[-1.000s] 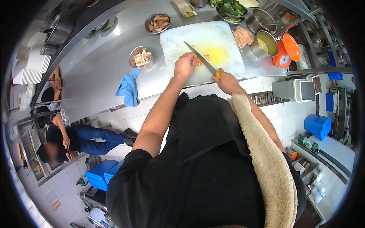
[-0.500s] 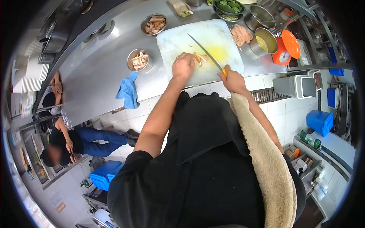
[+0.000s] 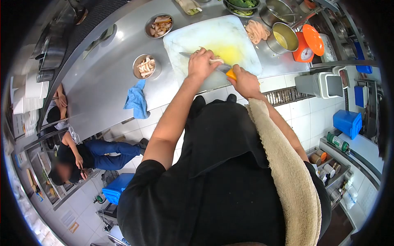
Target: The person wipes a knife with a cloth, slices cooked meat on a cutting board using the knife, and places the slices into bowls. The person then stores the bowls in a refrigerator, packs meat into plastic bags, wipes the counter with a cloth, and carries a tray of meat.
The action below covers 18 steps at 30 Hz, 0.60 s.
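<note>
My right hand (image 3: 246,82) is closed round the yellow handle of a knife (image 3: 223,68). The blade lies low over the white cutting board (image 3: 176,41), its tip pointing left, and passes beneath my left hand (image 3: 201,62). The left fingers are bent and pressed together at the blade. Pale food pieces (image 3: 216,60) show just right of those fingers; whether the fingers grip any of them is hidden. A yellow wet stain covers the middle of the board.
Left of the board are a bowl of meat pieces (image 3: 159,26), a metal container of pale strips (image 3: 146,67) and a blue cloth (image 3: 137,99). Pale meat (image 3: 257,32), a pot (image 3: 282,37) and an orange scale (image 3: 304,47) stand right. A co-worker (image 3: 74,158) is at far left.
The knife has swung from pointing up-left to lying flatter, with its blade now under my left hand. My left hand has moved slightly up and right onto the food. The view has shifted a little.
</note>
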Motion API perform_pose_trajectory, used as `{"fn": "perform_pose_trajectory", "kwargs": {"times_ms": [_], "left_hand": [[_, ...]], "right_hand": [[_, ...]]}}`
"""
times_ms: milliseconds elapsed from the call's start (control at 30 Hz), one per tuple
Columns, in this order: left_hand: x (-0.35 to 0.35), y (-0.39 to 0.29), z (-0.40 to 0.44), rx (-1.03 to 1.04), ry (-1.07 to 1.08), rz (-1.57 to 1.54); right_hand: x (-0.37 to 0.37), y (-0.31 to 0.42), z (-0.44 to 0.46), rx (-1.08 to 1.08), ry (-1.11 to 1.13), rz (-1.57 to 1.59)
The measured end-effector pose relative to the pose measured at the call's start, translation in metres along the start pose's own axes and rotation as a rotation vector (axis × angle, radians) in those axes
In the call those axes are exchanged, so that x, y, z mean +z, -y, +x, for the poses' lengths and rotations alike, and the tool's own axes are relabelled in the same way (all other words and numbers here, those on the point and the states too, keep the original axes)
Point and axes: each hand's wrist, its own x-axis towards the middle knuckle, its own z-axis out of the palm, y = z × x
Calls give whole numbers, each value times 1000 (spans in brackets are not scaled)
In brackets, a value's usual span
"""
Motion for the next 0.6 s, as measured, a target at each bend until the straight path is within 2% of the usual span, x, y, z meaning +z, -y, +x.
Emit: {"fn": "perform_pose_trajectory", "kwargs": {"times_ms": [200, 300, 400, 467, 500, 567, 600], "left_hand": [[0, 22, 11, 19, -90, 148], [-15, 20, 10, 3, -127, 76], [-18, 38, 11, -96, -333, -118], [-15, 42, 5, -210, -389, -216], [-13, 45, 2, -269, -417, -264], [13, 54, -6, -179, -347, -225], [24, 54, -7, -133, -311, -206]], "right_hand": [[3, 3, -6, -1, 65, -32], [-2, 1, -21, 46, 86, -18], [-5, -9, -45, 113, 41, 44], [-3, -17, -62, 149, -31, 142], [-4, -18, -65, 245, 19, 163], [-5, -21, -69, 436, 119, 204], [2, -30, -70, 444, 125, 283]]}}
